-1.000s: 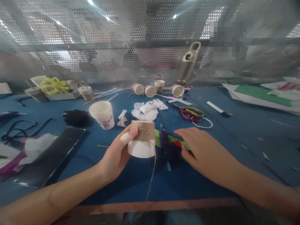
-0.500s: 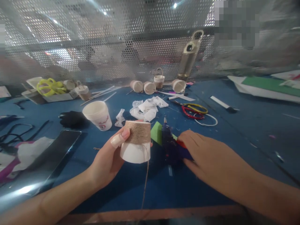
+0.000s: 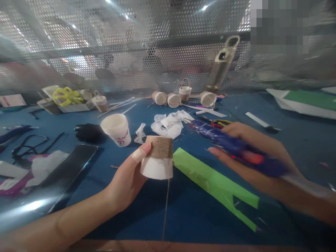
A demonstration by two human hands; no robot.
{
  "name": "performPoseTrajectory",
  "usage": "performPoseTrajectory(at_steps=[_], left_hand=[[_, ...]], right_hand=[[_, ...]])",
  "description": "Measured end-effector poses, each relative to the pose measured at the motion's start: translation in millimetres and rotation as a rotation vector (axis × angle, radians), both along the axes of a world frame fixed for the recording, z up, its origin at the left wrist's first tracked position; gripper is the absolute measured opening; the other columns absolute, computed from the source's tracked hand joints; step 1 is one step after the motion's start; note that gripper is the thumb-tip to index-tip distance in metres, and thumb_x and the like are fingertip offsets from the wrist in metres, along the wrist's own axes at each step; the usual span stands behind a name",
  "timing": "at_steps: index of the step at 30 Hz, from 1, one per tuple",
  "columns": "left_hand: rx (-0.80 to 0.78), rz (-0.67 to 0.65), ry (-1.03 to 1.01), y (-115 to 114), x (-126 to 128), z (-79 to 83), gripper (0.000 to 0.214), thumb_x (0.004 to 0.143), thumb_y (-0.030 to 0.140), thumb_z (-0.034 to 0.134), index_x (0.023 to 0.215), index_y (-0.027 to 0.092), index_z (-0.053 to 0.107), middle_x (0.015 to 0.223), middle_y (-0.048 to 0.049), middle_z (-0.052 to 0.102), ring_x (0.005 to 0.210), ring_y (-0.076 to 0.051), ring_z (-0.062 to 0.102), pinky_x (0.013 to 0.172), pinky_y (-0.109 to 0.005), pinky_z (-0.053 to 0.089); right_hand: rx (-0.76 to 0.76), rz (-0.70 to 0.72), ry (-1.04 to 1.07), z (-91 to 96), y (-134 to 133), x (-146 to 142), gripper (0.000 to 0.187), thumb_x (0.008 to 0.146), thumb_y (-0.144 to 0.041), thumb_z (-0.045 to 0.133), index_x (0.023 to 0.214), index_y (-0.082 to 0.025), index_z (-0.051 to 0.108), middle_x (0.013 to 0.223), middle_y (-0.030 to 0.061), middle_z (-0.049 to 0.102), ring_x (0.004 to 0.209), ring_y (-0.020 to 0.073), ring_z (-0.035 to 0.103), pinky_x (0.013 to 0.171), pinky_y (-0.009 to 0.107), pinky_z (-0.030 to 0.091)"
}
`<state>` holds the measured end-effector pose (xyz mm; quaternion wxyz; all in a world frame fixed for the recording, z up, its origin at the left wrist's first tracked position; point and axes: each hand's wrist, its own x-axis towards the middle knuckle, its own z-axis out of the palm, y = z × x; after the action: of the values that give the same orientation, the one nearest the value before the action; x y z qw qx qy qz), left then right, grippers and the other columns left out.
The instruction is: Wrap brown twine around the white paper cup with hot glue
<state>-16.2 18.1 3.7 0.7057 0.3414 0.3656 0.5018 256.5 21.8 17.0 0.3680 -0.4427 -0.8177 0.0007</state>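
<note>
My left hand (image 3: 126, 178) grips an upside-down white paper cup (image 3: 158, 159) whose upper half is wound with brown twine. A loose strand of twine (image 3: 165, 210) hangs from it toward the table edge. My right hand (image 3: 252, 157) is closed on a dark blue glue gun (image 3: 231, 147), lifted off the table with its nozzle pointing left toward the cup. A strip of green paper (image 3: 215, 182) lies on the blue table (image 3: 147, 210) under the right hand.
A white paper cup (image 3: 117, 128) stands behind the left hand, with white lace scraps (image 3: 169, 124) beside it. A black phone (image 3: 65, 171) lies at left. Twine-wrapped cups (image 3: 173, 99), a bottle (image 3: 223, 64) and yellow scissors (image 3: 65, 96) line the mesh wall.
My right hand has closed on the glue gun and raised it from the table, which uncovers the green paper strip. The left hand keeps the cup nearly still.
</note>
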Motion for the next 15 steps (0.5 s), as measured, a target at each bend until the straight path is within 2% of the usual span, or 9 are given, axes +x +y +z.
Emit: performPoseTrajectory(at_steps=[2,3,5,10,13,15], left_hand=[[0.010,-0.040,-0.033,2.0,-0.7,-2.0,0.037,0.091,0.047,0.071,0.115,0.019,0.078,0.109,-0.0092,0.081,0.088,-0.027,0.075,0.068,-0.035,0.060],[0.012,-0.061,-0.043,2.8,-1.1,-2.8,0.037,0.092,0.047,0.070,0.115,0.019,0.077,0.109,-0.0090,0.080,0.089,-0.027,0.075,0.068,-0.035,0.061],[0.005,-0.073,-0.044,3.9,-1.5,-3.4,0.037,0.094,0.047,0.069,0.118,0.020,0.076,0.107,-0.0088,0.080,0.089,-0.027,0.075,0.068,-0.034,0.061],[-0.070,-0.027,-0.015,3.1,-1.3,-2.3,0.046,0.093,0.047,0.069,0.132,0.022,0.069,0.115,-0.0101,0.078,0.090,-0.027,0.075,0.068,-0.036,0.064],[-0.104,-0.021,-0.014,2.3,-0.9,-3.0,0.049,0.094,0.045,0.069,0.137,0.022,0.065,0.121,-0.0119,0.077,0.089,-0.027,0.075,0.067,-0.038,0.065],[-0.110,-0.025,-0.020,2.3,-0.6,-3.5,0.051,0.094,0.044,0.069,0.138,0.022,0.064,0.121,-0.0128,0.077,0.089,-0.027,0.076,0.067,-0.039,0.066]], right_hand=[[-0.050,0.037,0.058,9.8,-2.6,-9.2,0.020,0.098,-0.022,0.064,0.085,-0.029,0.050,0.082,-0.0028,0.061,0.067,0.0139,0.058,0.063,0.029,0.050],[-0.013,0.052,0.130,12.3,-4.4,-12.9,0.023,0.098,-0.020,0.064,0.084,-0.029,0.047,0.078,-0.0041,0.059,0.064,0.0138,0.056,0.062,0.029,0.050],[-0.115,0.116,0.127,12.1,-7.2,-16.7,0.025,0.096,-0.017,0.062,0.081,-0.029,0.047,0.076,-0.0039,0.061,0.064,0.0146,0.059,0.059,0.029,0.051],[-0.300,0.294,0.124,-5.0,-4.4,-9.6,0.021,0.091,-0.018,0.062,0.079,-0.028,0.049,0.068,-0.0047,0.057,0.054,0.0142,0.053,0.049,0.030,0.047],[-0.283,0.348,0.037,-13.3,-1.9,-5.1,0.022,0.088,-0.016,0.061,0.077,-0.027,0.045,0.067,-0.0041,0.056,0.053,0.0135,0.051,0.049,0.030,0.045],[-0.243,0.324,-0.025,-17.4,-2.4,-4.5,0.021,0.091,-0.020,0.058,0.076,-0.028,0.044,0.066,-0.0035,0.057,0.052,0.0137,0.052,0.048,0.031,0.045]])
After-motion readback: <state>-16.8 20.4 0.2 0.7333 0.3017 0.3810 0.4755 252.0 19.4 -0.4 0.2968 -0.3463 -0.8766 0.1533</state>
